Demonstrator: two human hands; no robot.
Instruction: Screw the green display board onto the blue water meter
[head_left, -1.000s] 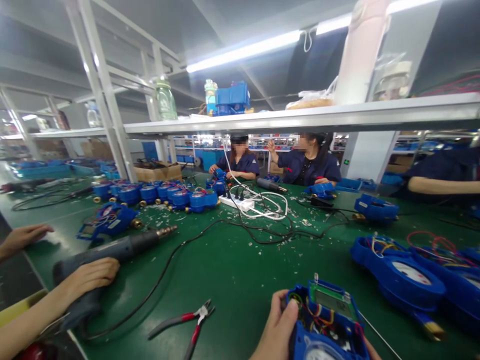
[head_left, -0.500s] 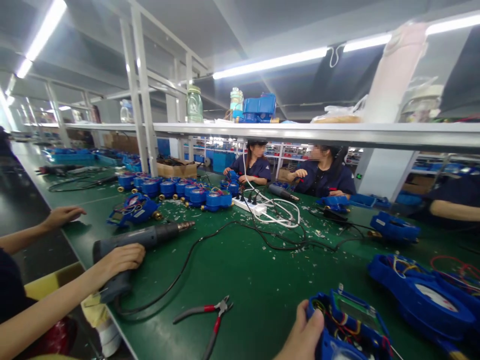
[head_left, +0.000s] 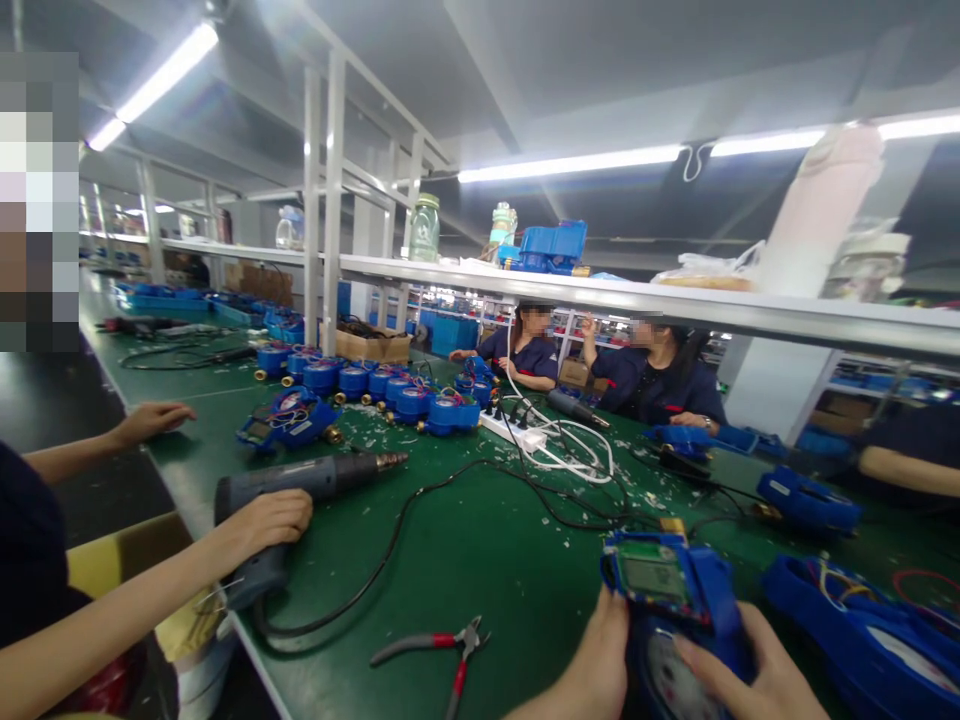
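Observation:
Both hands hold a blue water meter (head_left: 720,600) over the bench's right front. Its lid part shows a green circuit board with a grey display, and a round dial sits below. My left hand (head_left: 589,655) grips its left side, with the fingers partly hidden behind it. On the right side, my right hand (head_left: 757,665) is wrapped round the housing, its thumb lying across the dial. Left of my hands, red-and-grey cutting pliers (head_left: 461,645) lie open on the green bench. Another blue meter (head_left: 862,630) with loose wires stands close to my right hand.
A co-worker's hand (head_left: 274,520) rests on a heat gun (head_left: 322,480) at left, its black cord crossing the bench. Several blue meters (head_left: 412,400) stand in a row behind. A white power strip (head_left: 517,435) lies mid-bench among scraps. A shelf (head_left: 480,278) spans above; two people sit opposite.
The blue meter has been lifted and turned, so its display now faces me. My right hand has come into view on it. The whole view has shifted slightly right and down.

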